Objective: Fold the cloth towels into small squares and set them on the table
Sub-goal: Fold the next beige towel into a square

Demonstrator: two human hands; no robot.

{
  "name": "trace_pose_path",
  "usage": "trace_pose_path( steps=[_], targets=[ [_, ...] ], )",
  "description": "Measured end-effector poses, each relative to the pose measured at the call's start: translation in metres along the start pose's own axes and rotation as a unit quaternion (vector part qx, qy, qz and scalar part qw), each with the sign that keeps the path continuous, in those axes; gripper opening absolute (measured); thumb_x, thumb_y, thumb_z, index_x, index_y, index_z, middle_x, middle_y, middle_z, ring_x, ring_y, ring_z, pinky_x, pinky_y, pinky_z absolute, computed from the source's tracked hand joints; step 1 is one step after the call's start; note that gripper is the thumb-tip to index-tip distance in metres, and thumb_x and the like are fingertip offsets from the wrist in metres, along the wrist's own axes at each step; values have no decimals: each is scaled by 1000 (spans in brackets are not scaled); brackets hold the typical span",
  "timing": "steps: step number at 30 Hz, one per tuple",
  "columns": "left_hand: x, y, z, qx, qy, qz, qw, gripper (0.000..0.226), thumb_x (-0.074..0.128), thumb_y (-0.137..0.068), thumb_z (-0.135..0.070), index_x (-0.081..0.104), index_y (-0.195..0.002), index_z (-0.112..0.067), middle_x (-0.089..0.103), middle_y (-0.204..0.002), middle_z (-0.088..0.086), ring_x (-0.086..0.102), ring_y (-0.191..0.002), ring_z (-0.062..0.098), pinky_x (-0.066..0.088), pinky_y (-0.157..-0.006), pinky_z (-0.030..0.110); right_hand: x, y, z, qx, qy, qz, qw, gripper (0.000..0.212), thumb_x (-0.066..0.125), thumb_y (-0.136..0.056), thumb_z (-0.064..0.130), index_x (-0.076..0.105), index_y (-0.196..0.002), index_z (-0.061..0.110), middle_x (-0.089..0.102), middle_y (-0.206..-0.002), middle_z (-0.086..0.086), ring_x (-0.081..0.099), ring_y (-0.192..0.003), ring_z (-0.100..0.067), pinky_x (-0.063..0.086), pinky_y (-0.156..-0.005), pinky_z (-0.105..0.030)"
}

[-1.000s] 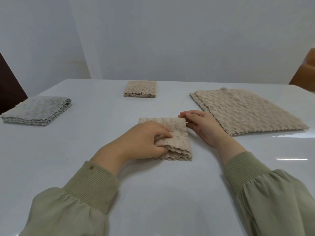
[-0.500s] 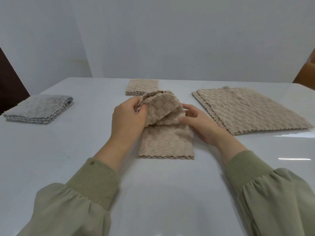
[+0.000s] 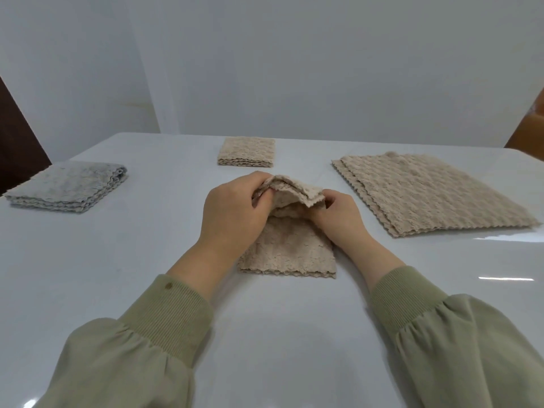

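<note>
Beige textured towel [image 3: 287, 248] lying on white tabletop [image 3: 141, 260]; far end raised, pinched by curled fingers [image 3: 253, 180] of left hand [image 3: 232, 214] and right hand [image 3: 343, 222]. Unfolded beige stack [image 3: 426, 195] right of fingers.

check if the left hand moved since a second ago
Yes. The left hand has moved away from the person, closer to the small folded towel beyond it, and now pinches the lifted end of the middle towel.

A dark panel [image 3: 16, 142] and an orange-brown object [image 3: 530, 128] flank the pale wall [image 3: 294, 69].
</note>
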State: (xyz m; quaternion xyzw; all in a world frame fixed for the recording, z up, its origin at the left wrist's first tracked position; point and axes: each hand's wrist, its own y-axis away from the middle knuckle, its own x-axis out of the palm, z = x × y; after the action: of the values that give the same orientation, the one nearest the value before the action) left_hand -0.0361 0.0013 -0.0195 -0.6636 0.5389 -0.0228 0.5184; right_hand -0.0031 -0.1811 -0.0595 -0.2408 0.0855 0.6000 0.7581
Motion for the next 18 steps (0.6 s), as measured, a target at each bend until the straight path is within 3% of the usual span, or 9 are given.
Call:
trace_pose_path(
  steps=[3,7,9,11,14,16,18],
  targets=[
    [1,1,1,34,-22,13,999,15,51,-82,-17,64,-78,-13,56,-59,-2,48,-55,17,38,-54,32,1,-2,-5,-11,27,-12,999,22,77,-74,21,63,-65,6,64,-67,-6,51,-62,-10,37,-56,-25],
    [1,1,2,54,-26,25,998,21,46,-81,-23,62,-73,-13,52,-57,-5,45,-53,15,37,-49,31,0,-5,-6,-12,34,-30,999,3,68,-78,6,67,-75,8,66,-76,-3,56,-70,-11,39,-55,-20],
    [1,2,4,58,-25,49,997,23,45,-79,-27,61,-70,-13,52,-57,-5,45,-53,15,38,-49,32,-6,-6,-7,-5,22,-23,999,19,59,-80,-3,68,-85,13,68,-84,0,60,-77,-10,44,-61,-15],
    [4,4,7,73,-34,106,991,27,43,-77,-30,61,-71,-10,56,-62,-3,50,-58,17,42,-53,36,-16,-7,-9,22,-64,39,997,31,51,-83,-11,68,-93,13,69,-94,-4,64,-87,-14,49,-73,-17],
    [9,6,10,108,-51,205,971,32,41,-72,-32,63,-72,-10,60,-71,-2,54,-69,17,46,-61,36,-30,-9,-11,98,-239,66,964,46,34,-80,-23,64,-95,7,67,-98,-13,61,-99,-26,48,-90,-35],
    [11,8,11,117,-56,249,960,33,42,-70,-34,66,-76,-13,62,-79,-5,54,-78,14,45,-69,29,-31,-10,-9,108,-281,45,953,42,33,-80,-22,63,-95,3,67,-95,-17,60,-96,-29,46,-90,-39],
    [12,8,12,110,-56,273,954,31,46,-70,-33,69,-81,-15,62,-84,-6,54,-85,12,42,-76,24,-28,-8,-6,102,-267,38,958,32,37,-86,-15,63,-92,2,67,-91,-17,61,-84,-26,51,-79,-30]
  ],
)
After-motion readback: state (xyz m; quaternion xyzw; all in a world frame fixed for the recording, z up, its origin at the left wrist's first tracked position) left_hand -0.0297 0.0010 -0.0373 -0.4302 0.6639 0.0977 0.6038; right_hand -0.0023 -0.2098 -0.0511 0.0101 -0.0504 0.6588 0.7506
